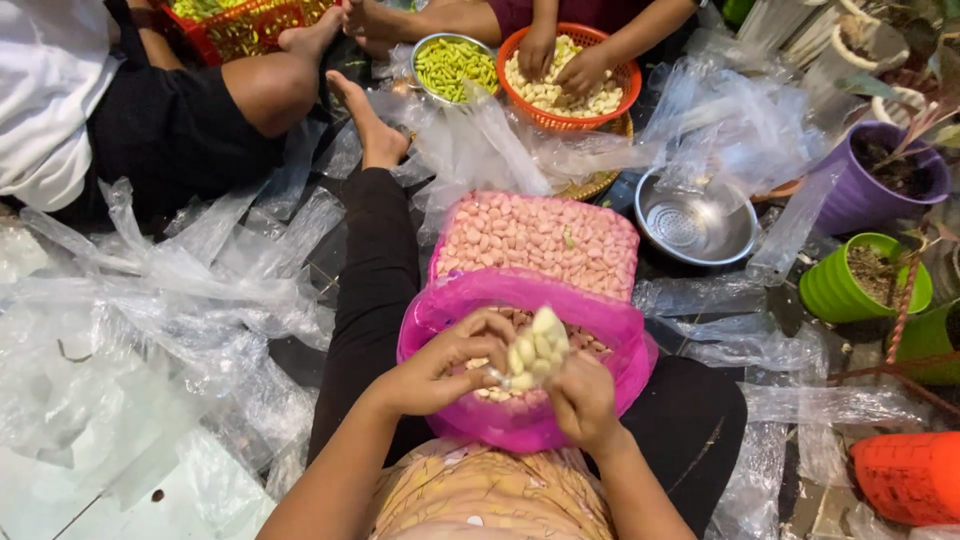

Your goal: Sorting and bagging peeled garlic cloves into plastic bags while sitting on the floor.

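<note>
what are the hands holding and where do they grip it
Both hands hold a small clear bag of pale snack pieces: the left hand grips its lower left side, the right hand pinches its bottom, above the pink bag.

Cut off at the right edge, near four o'clock: orange basket [912, 477], only its top left part in frame. Cropped at twelve o'clock: red crate [243, 24], contents hard to make out. Hidden behind the pink bag [520, 300] rim: near edge of the pink tray [538, 240] (peeled pieces throughout too small to identify). Two o'clock, purple pot [872, 180]: soil partly hidden.
</note>
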